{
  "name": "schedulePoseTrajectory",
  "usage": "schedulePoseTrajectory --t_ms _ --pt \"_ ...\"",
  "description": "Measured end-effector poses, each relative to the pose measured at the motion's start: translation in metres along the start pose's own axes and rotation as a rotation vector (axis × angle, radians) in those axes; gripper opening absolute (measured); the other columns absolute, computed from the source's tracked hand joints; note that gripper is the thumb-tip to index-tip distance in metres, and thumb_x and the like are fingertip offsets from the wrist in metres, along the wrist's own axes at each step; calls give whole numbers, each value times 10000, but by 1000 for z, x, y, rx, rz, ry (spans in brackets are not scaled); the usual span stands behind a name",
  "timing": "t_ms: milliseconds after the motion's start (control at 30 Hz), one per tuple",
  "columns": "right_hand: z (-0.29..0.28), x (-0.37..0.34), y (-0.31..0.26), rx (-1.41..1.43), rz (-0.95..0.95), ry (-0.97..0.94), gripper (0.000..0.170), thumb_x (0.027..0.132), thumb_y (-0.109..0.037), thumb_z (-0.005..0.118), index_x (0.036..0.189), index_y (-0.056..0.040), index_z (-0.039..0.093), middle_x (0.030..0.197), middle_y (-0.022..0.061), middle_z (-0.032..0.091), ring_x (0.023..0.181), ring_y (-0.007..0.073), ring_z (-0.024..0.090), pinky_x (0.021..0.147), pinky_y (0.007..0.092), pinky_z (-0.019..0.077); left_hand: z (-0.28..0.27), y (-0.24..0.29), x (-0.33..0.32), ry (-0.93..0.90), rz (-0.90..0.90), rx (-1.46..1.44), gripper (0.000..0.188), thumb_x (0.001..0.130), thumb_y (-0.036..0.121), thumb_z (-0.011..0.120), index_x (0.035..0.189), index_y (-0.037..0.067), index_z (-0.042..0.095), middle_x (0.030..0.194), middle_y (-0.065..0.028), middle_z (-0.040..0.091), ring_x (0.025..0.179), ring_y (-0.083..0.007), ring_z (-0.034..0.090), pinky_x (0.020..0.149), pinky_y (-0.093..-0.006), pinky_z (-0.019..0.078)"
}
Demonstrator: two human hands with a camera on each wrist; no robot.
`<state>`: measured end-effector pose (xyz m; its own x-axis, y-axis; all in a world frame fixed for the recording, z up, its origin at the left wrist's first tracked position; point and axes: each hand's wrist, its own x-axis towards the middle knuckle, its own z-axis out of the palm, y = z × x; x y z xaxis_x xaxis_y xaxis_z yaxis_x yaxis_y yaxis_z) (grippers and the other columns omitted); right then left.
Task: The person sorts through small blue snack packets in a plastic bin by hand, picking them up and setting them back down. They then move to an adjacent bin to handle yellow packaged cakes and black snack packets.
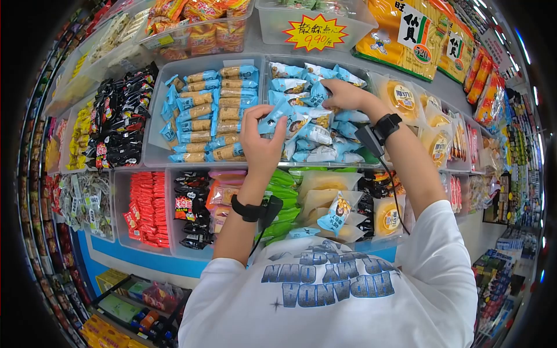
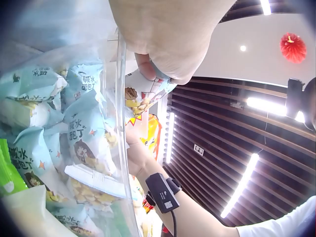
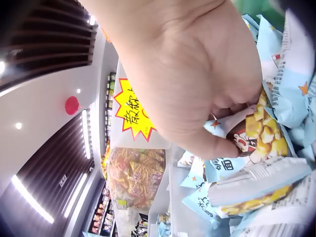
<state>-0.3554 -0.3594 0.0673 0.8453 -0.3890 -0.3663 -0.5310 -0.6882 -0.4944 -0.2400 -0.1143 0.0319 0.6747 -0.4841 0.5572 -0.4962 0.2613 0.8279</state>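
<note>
Blue packet [image 1: 277, 116] pinched in the left hand [image 1: 259, 136] above the bin [image 1: 325, 165]; the right hand [image 1: 343, 94] grips another packet [image 3: 252, 136] inside. I'd guess light, slippery, crushable; I'd take it by one end.

Price sign [image 1: 316, 33]: yellow starburst, red-edged, handwritten; stood against the front of a clear tub [image 1: 272, 29] at the rear. Large packs [image 1: 400, 35]: orange-yellow, marked 520; lay right of the sign. Orange snack packets [image 1: 194, 13]: were piled left of the sign. Black packets [image 1: 119, 124]: were heaped at left, beside yellow packets [image 1: 80, 136]. Red packets [image 1: 149, 206]: filled a front-row bin [image 1: 123, 229]; silvery packets [image 1: 90, 200] lay to their left. Green packets [image 1: 283, 194]: occupied the front row, farther right. Red ornament [image 2: 293, 48]: showed against the white ceiling [image 2: 217, 54], near strip lights [image 2: 240, 185].
</note>
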Motion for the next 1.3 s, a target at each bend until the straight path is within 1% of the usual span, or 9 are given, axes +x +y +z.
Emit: schedulePoseTrajectory --t_ms 167,400,500,733,800,900,1067,1133,1300 --pt "15 11 -11 -353 -262 210 514 783 -3 638 1284 -19 522 1156 209 565 1082 387 578 939 427 473 1 1 0 2 2 21 282 794 77 746 1007 0 578 1017 -139 618 919 -283 612 821 -365 485" --pt "30 13 -34 -404 45 347 550 731 57 627 1267 -43 558 1182 174 556 1065 368 581 918 422 486 -1 3 0 -5 -5 5 249 825 71 731 1010 -6 583 1031 -101 609 930 -198 589 839 -321 466" --pt "42 12 -24 -633 -110 549 537 732 26 667 1253 -79 584 1137 157 579 1030 341 584 891 402 502 0 3 0 -9 -19 10 251 824 74 733 1010 -6 584 1032 -102 609 928 -200 589 840 -322 467" --pt "34 5 -29 -225 -115 630 465 738 -33 721 1188 -124 647 993 93 609 948 312 594 872 391 498 -1 4 1 -13 -10 12 248 825 76 732 1007 -4 583 1032 -104 611 926 -206 591 842 -326 467" --pt "28 6 -30 -117 -319 665 357 785 -46 672 1137 -99 677 1017 114 638 944 321 621 864 408 503 0 3 0 -8 -3 5 245 824 73 731 1004 -1 583 1029 -103 613 925 -205 591 841 -327 466" --pt "39 20 -35 -273 -409 446 276 828 -65 610 1089 -81 699 1042 151 671 963 331 644 848 419 512 0 3 0 -15 4 23 243 823 70 730 1003 0 583 1030 -105 612 931 -204 591 849 -325 466" --pt "37 48 -45 -464 -86 182 270 847 -107 587 1088 -70 704 1062 166 685 988 348 649 867 425 513 2 2 0 -12 3 24 243 821 66 728 1003 -3 582 1028 -104 611 932 -201 589 852 -323 465" --pt "33 57 -57 -451 80 -104 276 843 -152 615 1094 -76 702 1053 162 689 984 348 652 852 434 521 0 1 0 -11 7 22 246 820 65 729 1005 -4 582 1028 -103 611 931 -201 588 852 -323 465" --pt "50 43 -57 -530 -59 32 286 801 -245 671 1058 -127 708 1004 137 695 968 338 660 798 455 538 1 3 0 -1 -19 25 268 789 73 748 996 5 591 1018 -133 618 920 -275 607 825 -362 480"
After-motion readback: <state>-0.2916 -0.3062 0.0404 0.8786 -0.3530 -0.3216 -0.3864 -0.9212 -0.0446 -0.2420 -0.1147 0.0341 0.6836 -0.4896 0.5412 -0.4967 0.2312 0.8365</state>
